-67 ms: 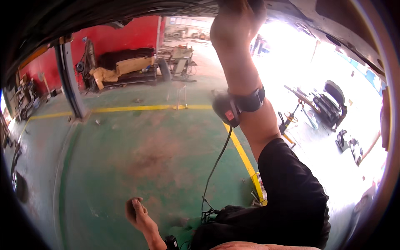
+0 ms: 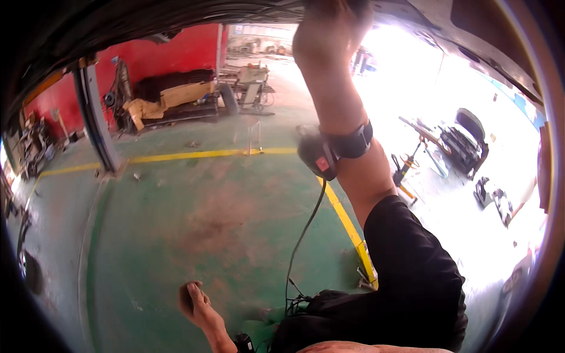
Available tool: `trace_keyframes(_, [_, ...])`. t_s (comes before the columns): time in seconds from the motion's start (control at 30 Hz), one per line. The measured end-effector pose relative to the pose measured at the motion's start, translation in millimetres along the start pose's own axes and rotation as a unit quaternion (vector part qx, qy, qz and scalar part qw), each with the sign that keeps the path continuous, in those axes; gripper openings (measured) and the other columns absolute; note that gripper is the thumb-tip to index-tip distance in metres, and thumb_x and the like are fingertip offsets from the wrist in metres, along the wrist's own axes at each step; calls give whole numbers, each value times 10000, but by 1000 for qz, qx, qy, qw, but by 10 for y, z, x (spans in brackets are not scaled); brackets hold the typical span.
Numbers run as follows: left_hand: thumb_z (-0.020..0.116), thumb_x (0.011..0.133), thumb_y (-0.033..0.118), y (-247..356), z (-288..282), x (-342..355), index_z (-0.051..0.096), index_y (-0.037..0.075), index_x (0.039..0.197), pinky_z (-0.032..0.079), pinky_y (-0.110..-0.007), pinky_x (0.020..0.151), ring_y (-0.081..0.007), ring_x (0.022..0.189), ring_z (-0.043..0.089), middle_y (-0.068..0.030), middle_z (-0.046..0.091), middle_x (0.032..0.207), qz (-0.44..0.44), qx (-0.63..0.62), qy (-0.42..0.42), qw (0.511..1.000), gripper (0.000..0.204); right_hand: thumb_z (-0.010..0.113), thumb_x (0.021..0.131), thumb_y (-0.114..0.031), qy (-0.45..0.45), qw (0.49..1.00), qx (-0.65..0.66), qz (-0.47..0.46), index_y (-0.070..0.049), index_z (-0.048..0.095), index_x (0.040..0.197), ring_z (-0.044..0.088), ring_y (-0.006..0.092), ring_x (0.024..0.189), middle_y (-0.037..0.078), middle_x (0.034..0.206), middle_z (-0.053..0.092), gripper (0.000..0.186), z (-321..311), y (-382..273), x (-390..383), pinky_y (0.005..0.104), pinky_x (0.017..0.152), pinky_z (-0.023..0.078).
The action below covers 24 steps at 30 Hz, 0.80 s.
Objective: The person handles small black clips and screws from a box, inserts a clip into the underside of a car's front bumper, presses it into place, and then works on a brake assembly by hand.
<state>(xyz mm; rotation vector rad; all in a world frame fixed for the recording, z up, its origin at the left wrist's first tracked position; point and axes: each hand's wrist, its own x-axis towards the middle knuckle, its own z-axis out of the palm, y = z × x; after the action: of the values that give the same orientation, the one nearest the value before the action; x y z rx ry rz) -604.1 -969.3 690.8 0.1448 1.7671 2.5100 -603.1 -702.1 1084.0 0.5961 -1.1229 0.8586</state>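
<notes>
My right hand (image 2: pixel 332 35) is raised overhead to the dark underside of a vehicle (image 2: pixel 176 15). Its fingers run into shadow and blur at the top edge, so their grip and whatever they touch are hidden. A black strap with a small dark device (image 2: pixel 318 156) circles that forearm, and a black cable (image 2: pixel 299 241) hangs from it. Low in front of my body is my left hand (image 2: pixel 197 303), its fingers curled and the thumb laid over them. A dark patch shows between thumb and fingers, too unclear to name. Another black band (image 2: pixel 243 342) sits at the left wrist.
A lift post (image 2: pixel 97 117) stands at the left on the green floor (image 2: pixel 159 235). Yellow lines cross the floor. Cardboard (image 2: pixel 170 97) and scrap parts lie by a red wall (image 2: pixel 170 53). A yellow-and-black jack (image 2: pixel 405 176) and dark car parts (image 2: pixel 465 144) are at the right.
The background has shifted very slightly left in view. Both hands keep nearly the same pose, the right one raised and the left one curled.
</notes>
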Motion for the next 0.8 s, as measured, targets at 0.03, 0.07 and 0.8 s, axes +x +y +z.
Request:
trace_keyframes(0.03, [552,1008,255,-6,-19,70,605,62,863,206,-218,502,-14,573,323,41,543,791,-16,3,-2,1000,247,602,1001,-126,-15,1000,5,-16,-12,628,1094,582,103,805,34,948,636,149,7,53,16,256,721,506])
trace_keyframes(0.07, [554,1007,255,9,-28,175,605,64,862,206,-218,501,-15,572,323,43,532,778,-16,8,-17,1000,245,595,1003,-119,-32,998,23,-46,-15,627,1089,580,104,803,34,952,637,138,15,89,51,253,729,501])
trace_keyframes(0.8, [589,999,239,268,302,1186,604,57,851,194,-224,489,-21,539,305,66,431,651,-51,31,-212,975,235,634,977,-71,46,978,-117,-165,23,598,1139,625,116,909,65,1024,676,190,84,129,102,266,847,516])
